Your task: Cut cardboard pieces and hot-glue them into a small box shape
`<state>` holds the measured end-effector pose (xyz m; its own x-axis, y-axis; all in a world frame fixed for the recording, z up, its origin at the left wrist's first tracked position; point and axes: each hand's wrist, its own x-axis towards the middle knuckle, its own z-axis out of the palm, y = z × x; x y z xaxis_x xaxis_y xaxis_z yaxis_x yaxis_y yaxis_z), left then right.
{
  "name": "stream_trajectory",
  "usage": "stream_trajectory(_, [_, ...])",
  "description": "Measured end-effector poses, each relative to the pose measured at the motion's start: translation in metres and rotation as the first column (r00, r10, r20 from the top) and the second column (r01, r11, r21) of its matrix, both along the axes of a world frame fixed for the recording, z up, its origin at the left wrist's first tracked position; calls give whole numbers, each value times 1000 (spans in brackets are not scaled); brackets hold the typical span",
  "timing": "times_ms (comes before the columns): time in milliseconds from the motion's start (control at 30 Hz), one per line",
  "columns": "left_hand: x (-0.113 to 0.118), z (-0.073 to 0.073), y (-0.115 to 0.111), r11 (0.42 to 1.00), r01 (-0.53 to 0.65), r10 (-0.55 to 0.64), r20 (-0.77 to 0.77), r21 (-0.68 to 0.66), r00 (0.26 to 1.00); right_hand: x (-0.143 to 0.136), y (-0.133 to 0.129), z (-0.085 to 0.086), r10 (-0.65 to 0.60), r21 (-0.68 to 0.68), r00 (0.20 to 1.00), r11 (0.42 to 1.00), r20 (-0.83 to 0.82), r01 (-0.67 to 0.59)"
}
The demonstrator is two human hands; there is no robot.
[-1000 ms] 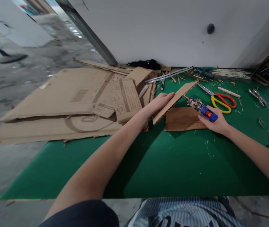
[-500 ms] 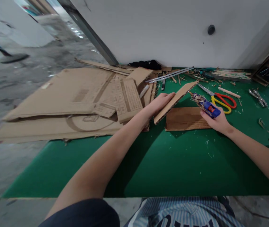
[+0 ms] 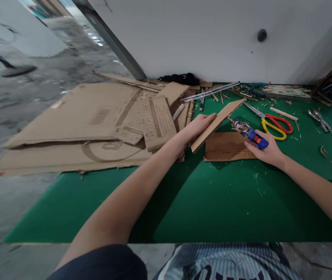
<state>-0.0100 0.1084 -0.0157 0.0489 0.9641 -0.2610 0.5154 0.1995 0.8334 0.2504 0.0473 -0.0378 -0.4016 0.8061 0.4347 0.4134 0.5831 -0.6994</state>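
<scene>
My left hand (image 3: 201,125) grips a strip of cardboard (image 3: 217,125), tilted up on edge with its corrugated side facing right. In my right hand (image 3: 268,151) is a blue hot glue gun (image 3: 250,134), its body coated with stringy debris. The gun's nozzle points left, close to the corrugated edge of the strip; whether it touches cannot be made out. Below both hands a second cardboard piece (image 3: 227,147) lies flat on the green table (image 3: 212,202). Scissors (image 3: 273,123) with red and yellow handles rest just beyond my right hand.
Large cardboard sheets (image 3: 107,112) cover the table's left side and overhang it. Toward the back lie a utility knife (image 3: 202,103), clear glue sticks (image 3: 209,92) and wood scraps. Pliers (image 3: 319,119) and a wooden dowel (image 3: 284,114) lie at right. A white wall (image 3: 212,42) stands behind.
The glue gun in my right hand has shifted slightly left and down along the strip's edge. My left hand holds the cardboard strip in nearly the same place.
</scene>
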Motion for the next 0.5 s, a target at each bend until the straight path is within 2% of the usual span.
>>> stream_trajectory(300, [-1,0,-1,1000,-11,12,-41,28,999,-1,-2,-1,56,8,998,998,30,-56])
stream_trajectory(500, [0,-1,0,1000,-20,20,-11,21,1000,0,-3,-4,-8,-14,998,1000,-58,7])
